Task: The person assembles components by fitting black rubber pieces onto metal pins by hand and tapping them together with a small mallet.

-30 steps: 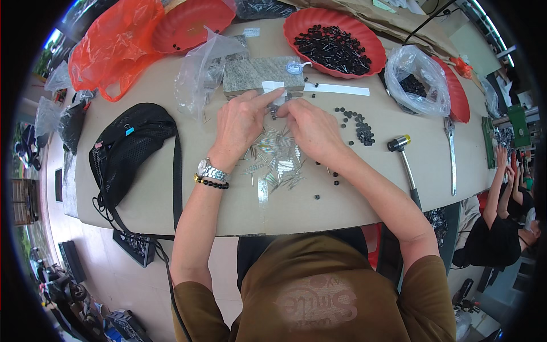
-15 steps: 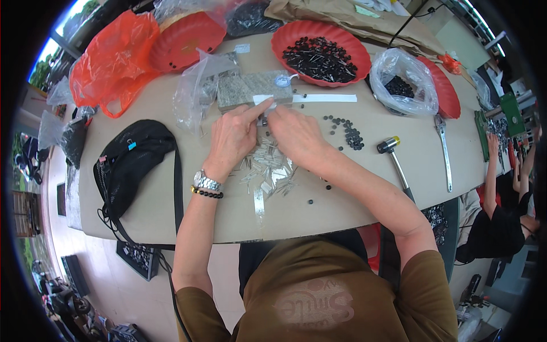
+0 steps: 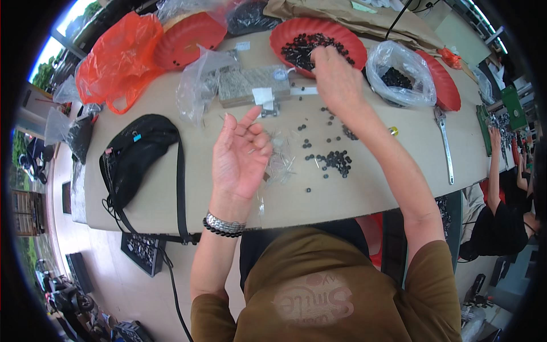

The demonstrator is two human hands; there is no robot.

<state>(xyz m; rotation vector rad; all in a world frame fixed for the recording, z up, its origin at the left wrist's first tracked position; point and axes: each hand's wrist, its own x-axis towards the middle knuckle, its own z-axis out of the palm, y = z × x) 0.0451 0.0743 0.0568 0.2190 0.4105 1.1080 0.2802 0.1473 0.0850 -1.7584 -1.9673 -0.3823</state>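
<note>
Reaching with the right hand (image 3: 337, 74) into the red scalloped plate (image 3: 360, 52), with fingertips down among many small black pieces (image 3: 299, 52). Cannot tell, because of the hidden fingertips, about any grip there. Holding the left hand (image 3: 239, 154) palm up above the table (image 3: 370, 191), in front of the grey stone block (image 3: 245, 82), with fingers loosely curled and apparently with thin slivers near the thumb and fingers; not possible to tell about a firm grip. Seeing some thin pale shafts among the black pieces in the plate, so judging at least part of these as probably joined already. Counting as not yet joined, by the same judgement, the loose round black caps (image 3: 341, 164) on the table, to the right of the heap of bare metal pins (image 3: 280, 162). Noticing also a small metal fixture (image 3: 270, 112) at the near side of the block, beside the white paper (image 3: 262, 98), with neither hand working on it. Judging the work, therefore, as well under way but not complete, with many caps and pins left.
</note>
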